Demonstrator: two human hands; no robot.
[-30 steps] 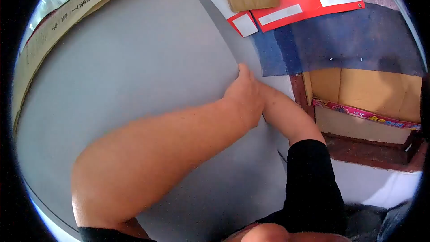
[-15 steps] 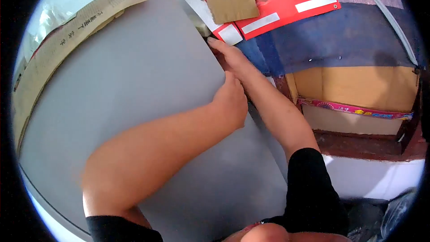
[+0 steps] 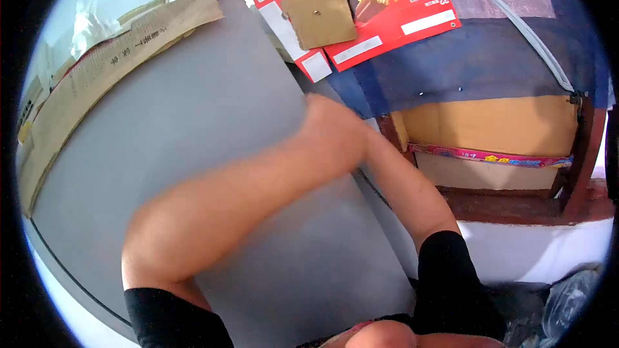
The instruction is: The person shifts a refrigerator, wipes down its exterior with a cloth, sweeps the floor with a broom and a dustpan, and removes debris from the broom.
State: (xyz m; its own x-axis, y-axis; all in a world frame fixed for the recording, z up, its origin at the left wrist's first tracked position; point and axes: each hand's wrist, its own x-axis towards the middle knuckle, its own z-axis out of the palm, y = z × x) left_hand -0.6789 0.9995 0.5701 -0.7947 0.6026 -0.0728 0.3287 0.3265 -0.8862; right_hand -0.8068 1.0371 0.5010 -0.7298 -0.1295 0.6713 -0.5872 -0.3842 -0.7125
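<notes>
Grey, smooth panel (image 3: 193, 103) runs straight-edged beside the blurred, overlapping hands (image 3: 335, 130).

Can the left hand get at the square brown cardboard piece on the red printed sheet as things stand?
Probably yes: the square brown cardboard piece sits uncovered on the red printed sheet, beyond the left hand, with nothing visible blocking; depth is uncertain.

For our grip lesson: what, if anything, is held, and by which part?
Cannot be told: the left hand, blurred near the panel, hides the right hand.
</notes>
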